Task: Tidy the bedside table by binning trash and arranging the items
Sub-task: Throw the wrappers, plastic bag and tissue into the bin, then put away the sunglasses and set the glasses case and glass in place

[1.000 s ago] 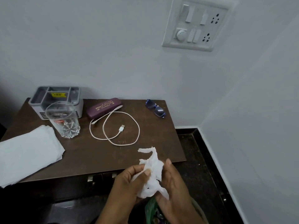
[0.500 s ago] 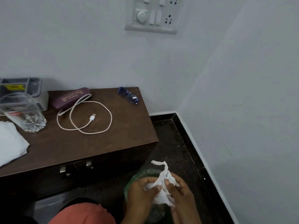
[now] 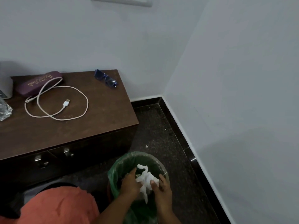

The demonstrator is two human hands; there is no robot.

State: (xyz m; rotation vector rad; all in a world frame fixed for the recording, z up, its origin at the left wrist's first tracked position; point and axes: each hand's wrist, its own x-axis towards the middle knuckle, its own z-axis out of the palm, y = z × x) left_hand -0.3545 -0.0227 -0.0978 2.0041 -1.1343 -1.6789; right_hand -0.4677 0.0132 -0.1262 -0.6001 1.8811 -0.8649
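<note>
A crumpled white tissue [image 3: 146,179] is held between both hands over the mouth of a bin lined with a green bag [image 3: 118,168], which stands on the dark floor in front of the bedside table [image 3: 68,131]. My left hand [image 3: 130,184] grips the tissue from the left and my right hand [image 3: 161,186] pinches it from the right. On the table lie a looped white USB cable [image 3: 64,109], a maroon spectacle case [image 3: 38,84] and blue sunglasses [image 3: 106,79].
A glass [image 3: 4,110] and a grey organiser [image 3: 5,88] show at the table's left edge. White walls meet in a corner at the right, with a dark skirting strip along the floor. An orange-clothed knee [image 3: 55,207] fills the lower left.
Both hands carried the tissue down from table height to the bin's mouth. The view swung right and down, so the napkin and switch panel left the frame.
</note>
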